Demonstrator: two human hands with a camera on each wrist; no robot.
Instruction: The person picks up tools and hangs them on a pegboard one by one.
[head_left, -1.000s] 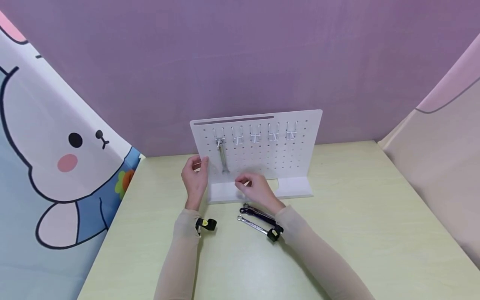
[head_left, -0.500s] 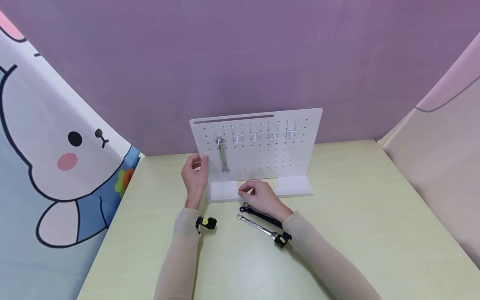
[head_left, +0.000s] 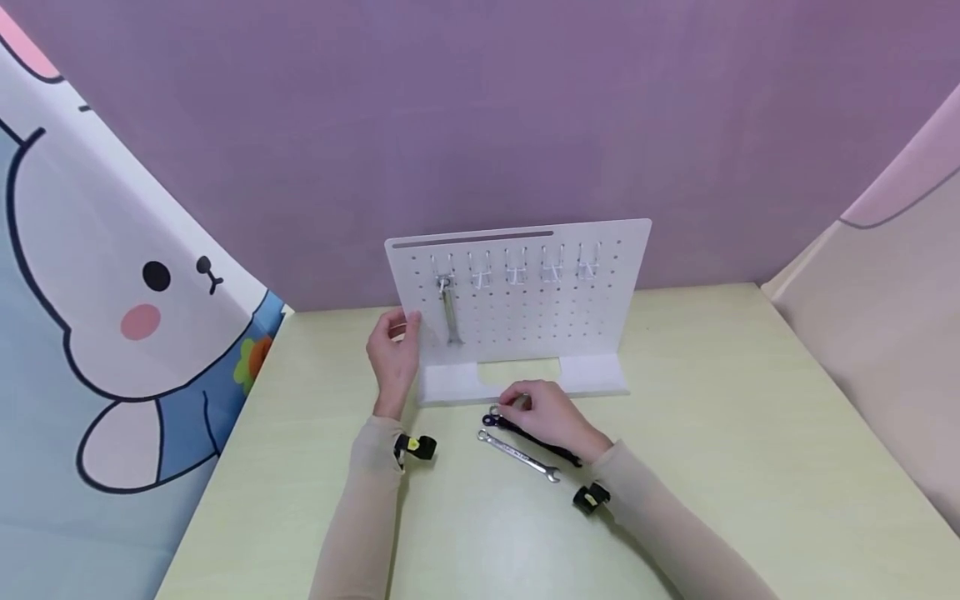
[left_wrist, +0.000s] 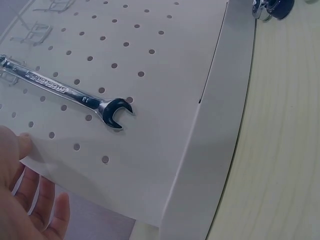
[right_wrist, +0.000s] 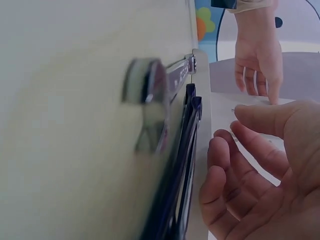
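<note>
A white pegboard stands upright on its base; my left hand holds its left edge, the thumb on the front face and the fingers behind. From the leftmost hook hangs a silver combination wrench, its open end down. My right hand is over the wrenches in front of the base, fingers loosely bent and nothing between them. Below it lie a dark wrench, another wrench partly hidden beneath the hand, and, nearer me, a silver combination wrench.
Several more wire hooks run along the board's upper part, with nothing hanging on them. The base has a cut-out at its middle. A purple curtain rises behind the light wooden table.
My right hand has moved from in front of the board's lower part, near the hanging wrench, down and right to above the wrenches on the table. The left hand stays at the board's edge.
</note>
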